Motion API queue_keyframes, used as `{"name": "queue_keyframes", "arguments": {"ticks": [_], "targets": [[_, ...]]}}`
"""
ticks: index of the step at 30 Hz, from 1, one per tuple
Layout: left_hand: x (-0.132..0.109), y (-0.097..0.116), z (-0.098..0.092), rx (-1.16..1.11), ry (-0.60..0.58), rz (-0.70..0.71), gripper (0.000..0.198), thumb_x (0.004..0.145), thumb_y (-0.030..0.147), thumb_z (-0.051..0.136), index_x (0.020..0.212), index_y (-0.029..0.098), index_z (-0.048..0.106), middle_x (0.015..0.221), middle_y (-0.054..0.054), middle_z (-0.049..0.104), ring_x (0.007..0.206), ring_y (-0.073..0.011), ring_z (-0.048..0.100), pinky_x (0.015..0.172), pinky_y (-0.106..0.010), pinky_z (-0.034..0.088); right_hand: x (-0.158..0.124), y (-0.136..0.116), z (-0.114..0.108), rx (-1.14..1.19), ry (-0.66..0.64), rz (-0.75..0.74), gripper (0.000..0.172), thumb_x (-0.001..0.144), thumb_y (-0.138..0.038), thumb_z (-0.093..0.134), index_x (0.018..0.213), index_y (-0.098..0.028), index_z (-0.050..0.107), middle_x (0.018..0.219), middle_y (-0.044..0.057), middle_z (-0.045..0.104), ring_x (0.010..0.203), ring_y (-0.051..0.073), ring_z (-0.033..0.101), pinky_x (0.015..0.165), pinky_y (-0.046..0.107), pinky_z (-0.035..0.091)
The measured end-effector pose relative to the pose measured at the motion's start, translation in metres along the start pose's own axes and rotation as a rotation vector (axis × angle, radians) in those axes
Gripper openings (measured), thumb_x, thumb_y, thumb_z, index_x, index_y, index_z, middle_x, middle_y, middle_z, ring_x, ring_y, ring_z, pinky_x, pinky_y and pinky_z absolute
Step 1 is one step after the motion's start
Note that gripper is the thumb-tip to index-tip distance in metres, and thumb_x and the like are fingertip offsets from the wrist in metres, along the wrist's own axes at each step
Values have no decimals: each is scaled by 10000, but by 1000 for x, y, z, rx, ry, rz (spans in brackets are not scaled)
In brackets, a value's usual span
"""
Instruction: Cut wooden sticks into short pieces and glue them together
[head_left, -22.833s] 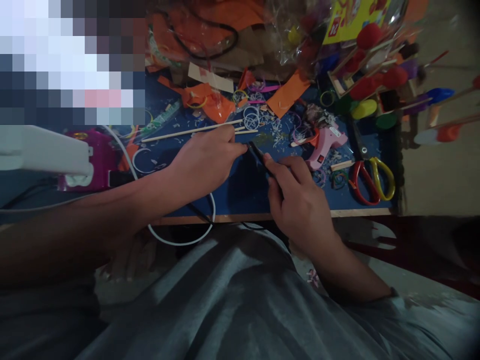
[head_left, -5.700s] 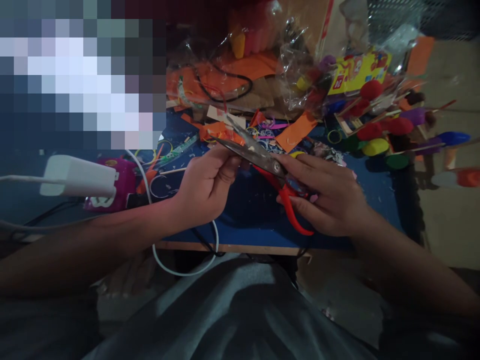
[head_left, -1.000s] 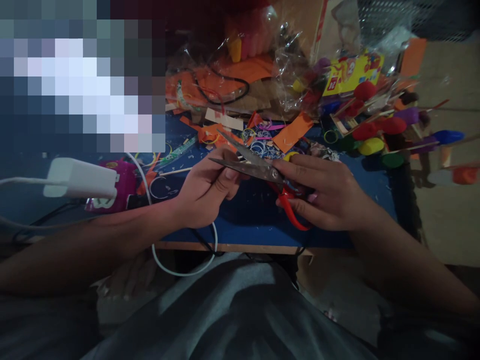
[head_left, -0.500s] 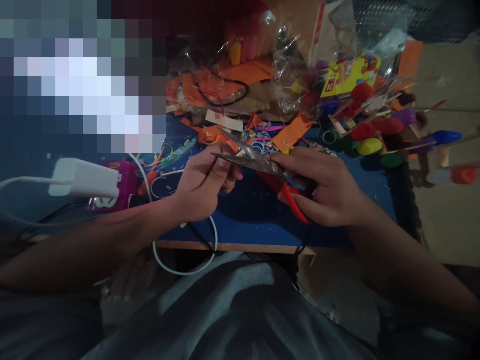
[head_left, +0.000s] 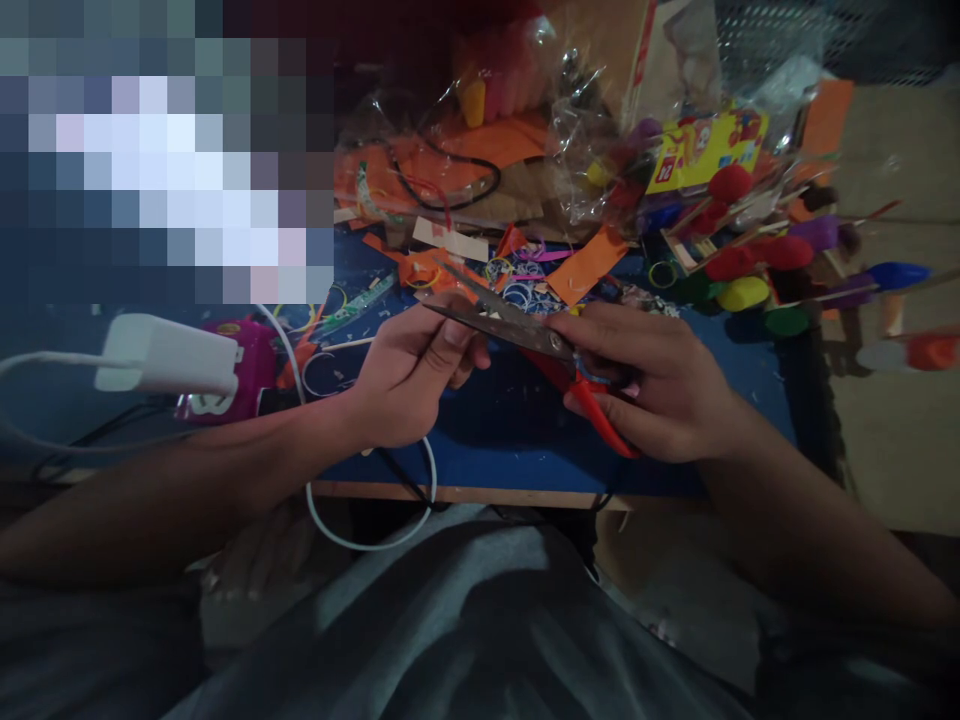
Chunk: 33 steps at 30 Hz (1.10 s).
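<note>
My right hand (head_left: 660,385) grips the red handles of a pair of scissors (head_left: 517,325), whose steel blades stand slightly apart and point left. My left hand (head_left: 409,375) is curled just under the blade tips, its thumb and fingers pinched together on something small that I cannot make out. Both hands hover above the blue work board (head_left: 525,450), near its front edge.
Orange paper scraps (head_left: 585,268), rubber bands and shavings litter the board's far side. Colourful pom-pom sticks (head_left: 757,262) and a yellow packet (head_left: 701,150) lie at right. A white charger (head_left: 169,355) with its cable, and a pink object (head_left: 240,365), sit at left.
The scissor blades have stayed slightly apart at my left fingertips. Both hands shifted only a little over the last second.
</note>
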<state>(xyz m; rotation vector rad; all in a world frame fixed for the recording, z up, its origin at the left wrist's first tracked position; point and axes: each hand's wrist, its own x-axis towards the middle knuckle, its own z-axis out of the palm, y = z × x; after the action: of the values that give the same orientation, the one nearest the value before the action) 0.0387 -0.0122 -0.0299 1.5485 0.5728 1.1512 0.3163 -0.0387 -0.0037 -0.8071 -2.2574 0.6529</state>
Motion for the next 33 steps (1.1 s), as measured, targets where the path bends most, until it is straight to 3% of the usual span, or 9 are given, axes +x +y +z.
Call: {"name": "queue_keyframes", "arguments": {"ticks": [9, 15, 22, 25, 28, 33], "targets": [[-3, -8, -2, 16, -31, 152, 414, 1211, 429, 596, 881, 209, 714, 742, 15, 608, 506, -48, 493, 442, -174, 384, -1, -2, -7, 83, -74, 11, 595, 1115, -290, 694, 1705, -320, 626, 1085, 39, 797, 881, 191, 752, 755, 309, 593], [-1, -2, -3, 72, -25, 90, 527, 1193, 529, 608, 795, 190, 674, 678, 20, 579, 489, -57, 481, 444, -190, 387, -3, -1, -11, 61, -100, 35, 558, 1152, -411, 664, 1703, -326, 638, 1155, 60, 839, 985, 231, 802, 828, 336, 624], [-2, 1, -4, 51, -28, 9, 594, 1180, 589, 601, 742, 191, 643, 579, 20, 535, 496, -90, 525, 461, -212, 412, 0, -3, -13, 42, -94, 9, 563, 1153, -378, 653, 1710, -298, 631, 1003, 31, 789, 834, 193, 733, 782, 310, 594], [-2, 2, -4, 24, -2, -93, 644, 1133, 689, 637, 721, 193, 614, 584, 10, 538, 509, -102, 542, 457, -212, 415, -1, -3, -11, 19, -70, 6, 552, 1151, -382, 648, 1697, -296, 643, 975, 30, 792, 803, 192, 738, 757, 304, 600], [0, 3, -3, -55, -19, -140, 625, 1116, 692, 667, 743, 195, 604, 610, 12, 531, 496, -93, 486, 440, -215, 385, -2, -3, -8, -2, -22, 4, 521, 1148, -344, 640, 1665, -286, 669, 952, 27, 811, 757, 183, 745, 721, 293, 599], [4, -1, -3, -176, -44, -71, 537, 1175, 563, 618, 769, 212, 602, 557, 62, 404, 438, -72, 348, 444, -239, 335, -1, -4, -6, -59, 87, 113, 474, 1077, -378, 741, 1525, -224, 760, 968, 76, 829, 723, 227, 716, 709, 371, 619]]}}
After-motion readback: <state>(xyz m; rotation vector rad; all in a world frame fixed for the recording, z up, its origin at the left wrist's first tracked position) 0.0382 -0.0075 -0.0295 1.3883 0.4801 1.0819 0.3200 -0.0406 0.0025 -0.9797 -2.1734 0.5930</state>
